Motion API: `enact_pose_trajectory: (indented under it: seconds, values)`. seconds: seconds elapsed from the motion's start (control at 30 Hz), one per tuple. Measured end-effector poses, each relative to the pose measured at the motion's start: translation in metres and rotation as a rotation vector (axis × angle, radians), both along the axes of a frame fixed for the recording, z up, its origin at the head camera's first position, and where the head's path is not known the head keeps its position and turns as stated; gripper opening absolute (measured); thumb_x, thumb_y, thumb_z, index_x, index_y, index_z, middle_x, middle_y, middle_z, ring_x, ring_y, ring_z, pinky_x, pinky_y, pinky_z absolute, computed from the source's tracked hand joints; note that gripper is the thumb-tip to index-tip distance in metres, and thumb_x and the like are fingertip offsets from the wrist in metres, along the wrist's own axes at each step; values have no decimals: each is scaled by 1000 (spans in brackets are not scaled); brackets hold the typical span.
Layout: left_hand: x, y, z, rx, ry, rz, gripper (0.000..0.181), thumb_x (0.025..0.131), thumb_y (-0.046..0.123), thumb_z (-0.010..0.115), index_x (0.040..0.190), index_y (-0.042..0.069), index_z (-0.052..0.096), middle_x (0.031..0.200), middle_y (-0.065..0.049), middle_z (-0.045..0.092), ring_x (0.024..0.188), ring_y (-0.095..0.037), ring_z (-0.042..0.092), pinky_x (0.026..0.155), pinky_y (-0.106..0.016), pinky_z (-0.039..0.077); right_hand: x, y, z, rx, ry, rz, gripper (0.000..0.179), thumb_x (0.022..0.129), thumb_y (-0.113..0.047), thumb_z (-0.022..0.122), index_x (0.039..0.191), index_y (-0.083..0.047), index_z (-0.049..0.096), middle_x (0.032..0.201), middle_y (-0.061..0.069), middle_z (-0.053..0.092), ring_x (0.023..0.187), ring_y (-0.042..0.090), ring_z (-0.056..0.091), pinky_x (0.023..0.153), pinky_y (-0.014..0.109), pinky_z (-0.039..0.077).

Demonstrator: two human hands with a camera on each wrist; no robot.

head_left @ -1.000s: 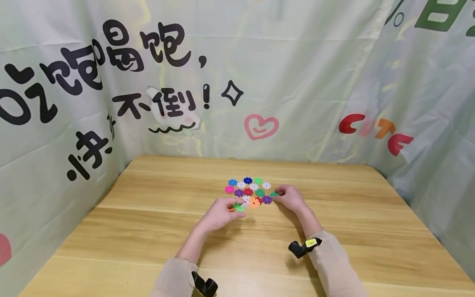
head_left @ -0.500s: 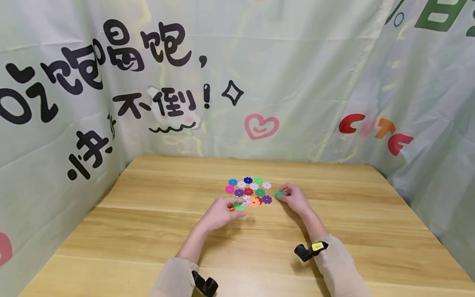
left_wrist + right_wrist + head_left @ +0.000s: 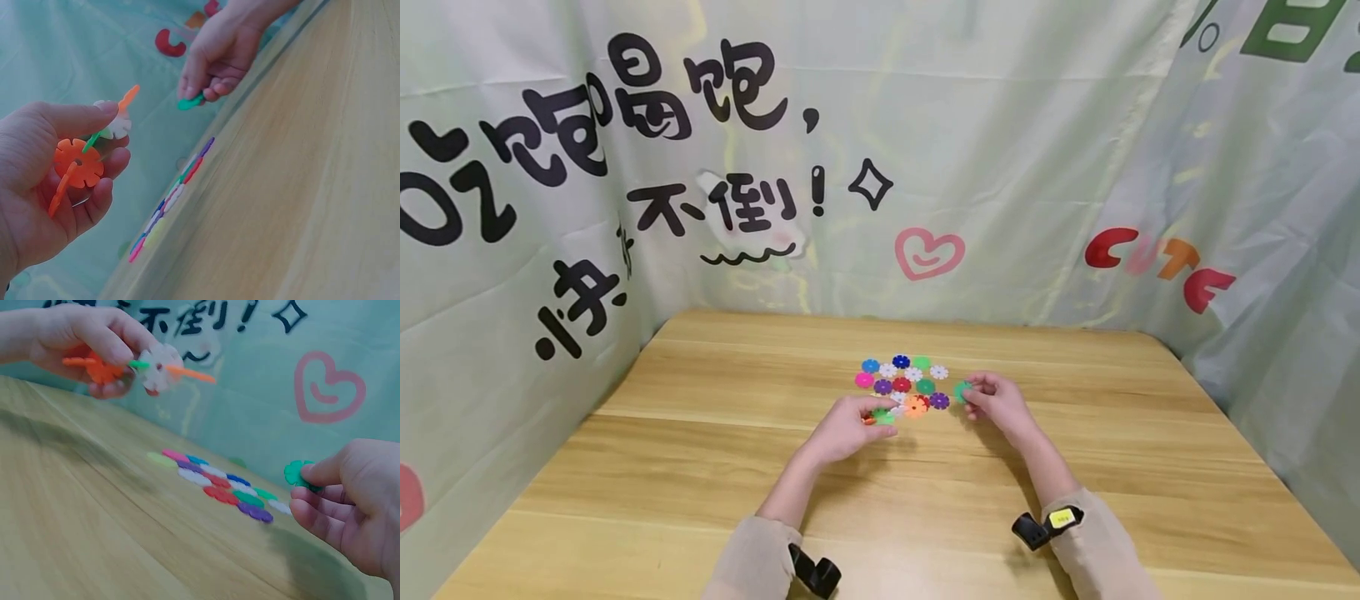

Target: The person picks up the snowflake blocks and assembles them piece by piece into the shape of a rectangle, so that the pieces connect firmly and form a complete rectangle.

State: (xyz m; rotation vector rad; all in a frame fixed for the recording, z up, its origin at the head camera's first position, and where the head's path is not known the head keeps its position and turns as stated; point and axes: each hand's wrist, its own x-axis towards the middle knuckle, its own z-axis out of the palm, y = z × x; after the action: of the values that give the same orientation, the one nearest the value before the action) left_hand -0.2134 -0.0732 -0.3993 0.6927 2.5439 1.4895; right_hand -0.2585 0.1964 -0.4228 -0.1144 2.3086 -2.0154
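My left hand (image 3: 847, 430) holds a small chain of interlocked flower-shaped plastic discs above the table. In the left wrist view the chain shows an orange disc (image 3: 87, 167), a green disc (image 3: 92, 140) seen edge-on and a white disc (image 3: 120, 128), with more orange discs on edge at both ends. The thumb lies along the chain and the fingers curl beneath it. Off to the right, my right hand (image 3: 1002, 408) pinches a single green disc (image 3: 295, 472) between thumb and fingers, raised off the tabletop and apart from the chain.
Several loose flower discs lie flat in rows on the wooden table (image 3: 715, 467), among them a pink disc (image 3: 864, 380), a dark blue disc (image 3: 901, 362) and a purple disc (image 3: 939, 401). A printed curtain (image 3: 1000, 167) surrounds the table's back and sides.
My right hand has moved slightly right, away from the rows, with the green disc, which has turned to show more of its face. The left hand stays almost still with the chain.
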Motion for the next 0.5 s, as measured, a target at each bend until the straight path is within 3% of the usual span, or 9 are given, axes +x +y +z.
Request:
enact_pose_trajectory:
  seconds: [0.17, 0.37, 0.5]
  values:
    - [-1, 0, -1, -3, 12, 0, 37, 84, 16, 69, 120, 8, 62, 119, -9, 61, 59, -12, 34, 66, -30, 40, 7, -8, 9, 30, 63, -1, 25, 88, 2, 58, 110, 10, 52, 78, 6, 58, 68, 19, 59, 59, 27, 53]
    - [-2, 0, -1, 7, 7, -1, 38, 84, 16, 68, 121, 8, 62, 115, -9, 62, 50, -11, 27, 54, -27, 36, 14, -15, 13, 41, 125, 3, 20, 88, 3, 58, 106, 10, 53, 75, 4, 57, 69, 17, 57, 60, 30, 53]
    - [-2, -1, -1, 11, 5, 3, 38, 85, 17, 67, 121, 7, 62, 115, -9, 62, 51, -12, 30, 56, -28, 38, 18, -20, 16, 37, 163, 25, 19, 87, 3, 59, 104, 10, 53, 76, 7, 58, 69, 16, 58, 63, 31, 53]
